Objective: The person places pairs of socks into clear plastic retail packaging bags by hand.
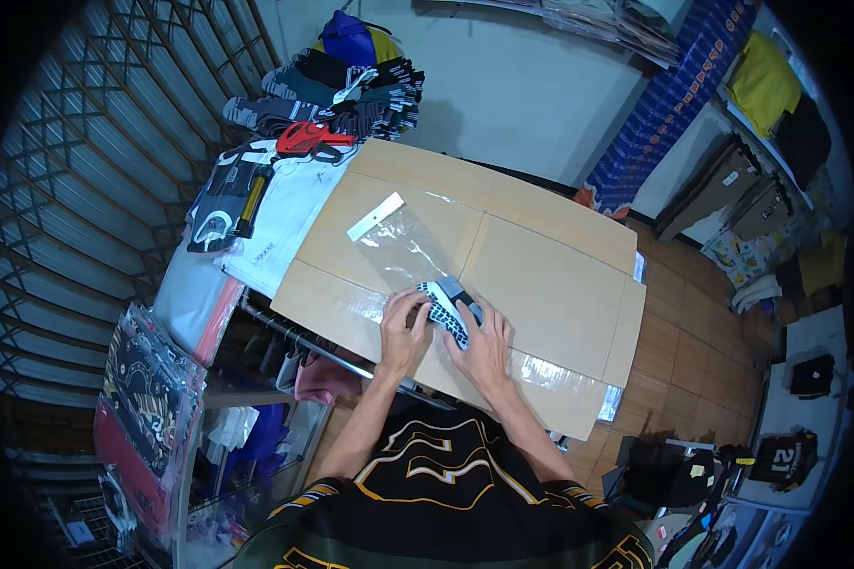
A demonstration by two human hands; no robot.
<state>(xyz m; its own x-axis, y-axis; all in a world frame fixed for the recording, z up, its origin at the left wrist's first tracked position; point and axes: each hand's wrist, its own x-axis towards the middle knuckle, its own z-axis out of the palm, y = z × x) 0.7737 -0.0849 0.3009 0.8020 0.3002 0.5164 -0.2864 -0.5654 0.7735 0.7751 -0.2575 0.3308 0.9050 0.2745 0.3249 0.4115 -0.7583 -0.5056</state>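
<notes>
A folded pair of patterned grey, black and white socks (pixel 443 309) lies on the cardboard sheet, at the near end of a clear plastic bag (pixel 403 242). The bag stretches away from me, its white hanging strip at the far end. My left hand (pixel 405 327) has its fingertips pinched at the left edge of the socks, by the bag's near end. From the right, my right hand (pixel 482 339) grips the socks with thumb and fingers. The socks overlap the lower part of the bag in this view.
Flattened cardboard (pixel 550 266) covers the table. At its far left are a red tagging gun (pixel 311 140), a stack of socks (pixel 337 95) and a packaged item with a yellow-handled tool (pixel 252 202). Packed garments (pixel 152 398) hang at left; clothes racks line the right wall.
</notes>
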